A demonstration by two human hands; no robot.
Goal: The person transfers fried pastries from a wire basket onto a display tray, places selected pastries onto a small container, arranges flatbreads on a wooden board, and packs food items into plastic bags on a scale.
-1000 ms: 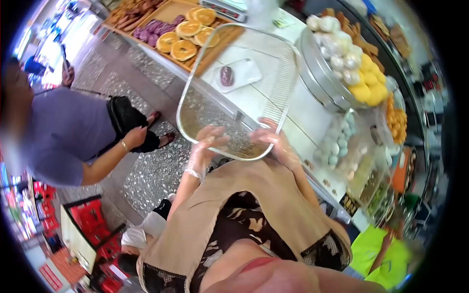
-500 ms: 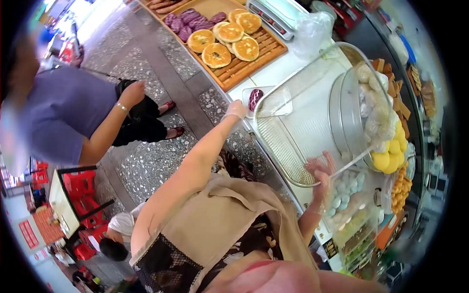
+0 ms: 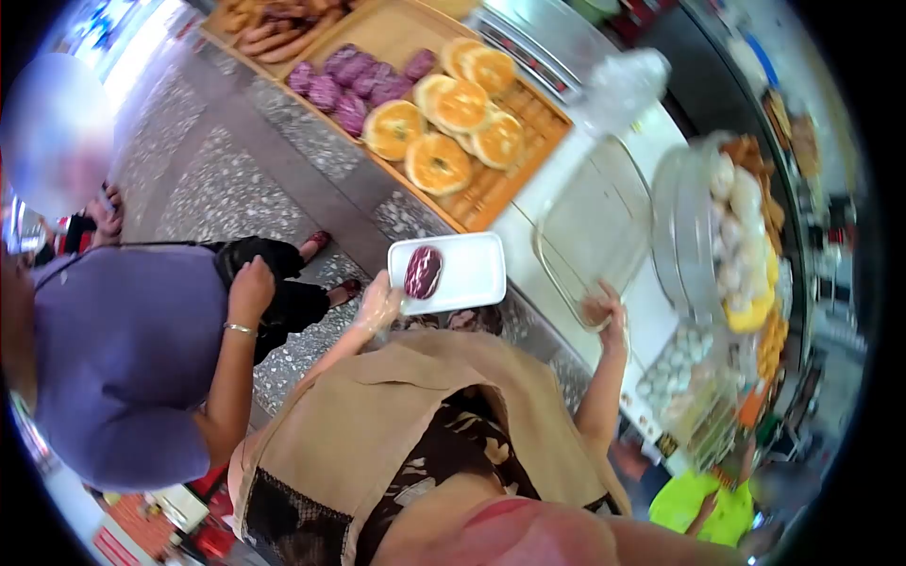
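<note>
My left hand (image 3: 380,304), in a thin clear plastic glove, grips the near-left edge of a white rectangular tray (image 3: 475,269). On that tray lies one purple-and-white marbled bun (image 3: 423,272), close to my fingers. The tray is held in front of my apron, off the counter edge. My right hand (image 3: 606,316) is closed on the near rim of a wire mesh basket (image 3: 590,226) above the white counter; the fingertips are partly blurred.
A wooden tray (image 3: 528,193) bears round browned flatbreads (image 3: 440,164), purple buns (image 3: 351,115) and fried sticks (image 3: 294,36). A steamer (image 3: 687,236) and bagged white buns (image 3: 741,203) stand at right. A person in a purple shirt (image 3: 132,349) stands left.
My left hand has lifted the white tray with the bun off the counter and drawn it towards my body. The mesh basket now appears smaller and lower, with my right hand still at its rim.
</note>
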